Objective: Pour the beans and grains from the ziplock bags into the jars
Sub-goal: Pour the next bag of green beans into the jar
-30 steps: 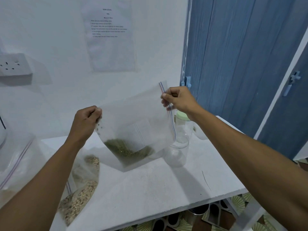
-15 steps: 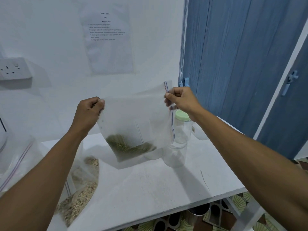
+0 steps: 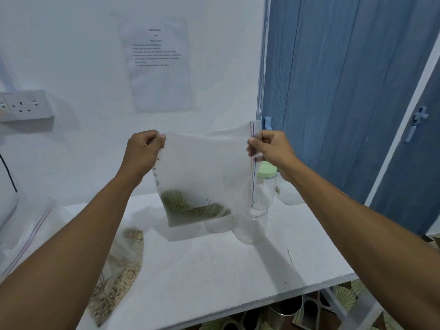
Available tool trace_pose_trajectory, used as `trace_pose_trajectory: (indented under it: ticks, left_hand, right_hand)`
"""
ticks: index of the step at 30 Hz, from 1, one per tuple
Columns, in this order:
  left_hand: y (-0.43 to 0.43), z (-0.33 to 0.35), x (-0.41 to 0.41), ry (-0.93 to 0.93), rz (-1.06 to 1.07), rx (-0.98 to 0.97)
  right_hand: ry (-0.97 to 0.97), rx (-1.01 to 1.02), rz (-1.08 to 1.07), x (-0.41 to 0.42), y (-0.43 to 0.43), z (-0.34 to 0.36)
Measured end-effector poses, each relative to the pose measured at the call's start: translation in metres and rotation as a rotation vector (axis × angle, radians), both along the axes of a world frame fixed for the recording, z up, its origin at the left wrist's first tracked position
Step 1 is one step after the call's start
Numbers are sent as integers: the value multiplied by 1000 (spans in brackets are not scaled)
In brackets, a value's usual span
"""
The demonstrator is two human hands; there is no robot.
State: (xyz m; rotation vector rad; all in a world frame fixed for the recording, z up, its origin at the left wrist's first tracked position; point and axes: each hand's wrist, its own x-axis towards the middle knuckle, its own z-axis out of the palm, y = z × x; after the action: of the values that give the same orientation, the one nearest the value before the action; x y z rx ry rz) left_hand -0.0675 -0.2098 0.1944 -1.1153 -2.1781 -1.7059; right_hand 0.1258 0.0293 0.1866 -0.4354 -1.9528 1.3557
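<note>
Both hands, left (image 3: 142, 151) and right (image 3: 269, 148), hold the bean bag (image 3: 204, 177) above the table (image 3: 214, 270).

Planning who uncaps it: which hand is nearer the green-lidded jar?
Right. The right hand pinches the ziplock bag by its zip edge just above the green-lidded jar; the left hand grips its opposite corner, farther away.

The white table (image 3: 214, 287) carries a clear bag of pale grain (image 3: 119, 279), lying flat near the front left. A second clear bag (image 3: 26, 234) sits at the far left edge. Toward the back right stands a jar with a green lid (image 3: 265, 194). Another clear jar (image 3: 250, 234), blurred, is just in front of it.
</note>
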Motion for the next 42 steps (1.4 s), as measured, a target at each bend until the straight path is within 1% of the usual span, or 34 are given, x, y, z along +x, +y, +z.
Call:
trace_pose_trajectory:
  ticks: [9, 13, 17, 26, 34, 42]
  left_hand:
    - [12, 9, 1, -39, 1, 4]
    - [10, 12, -3, -5, 6, -14]
    - [8, 12, -8, 21, -11, 12]
    - [7, 9, -6, -93, -99, 124]
    - [11, 15, 3, -135, -95, 182]
    - [21, 26, 7, -70, -68, 181]
  right_hand:
    - [-11, -13, -32, 4, 4, -3]
    - [-13, -21, -51, 4, 6, -1]
    - [-10, -65, -66, 3, 7, -1]
    - [-22, -76, -82, 5, 9, -2]
    - [-21, -56, -79, 8, 5, 0]
    - [-16, -54, -110, 12, 6, -1]
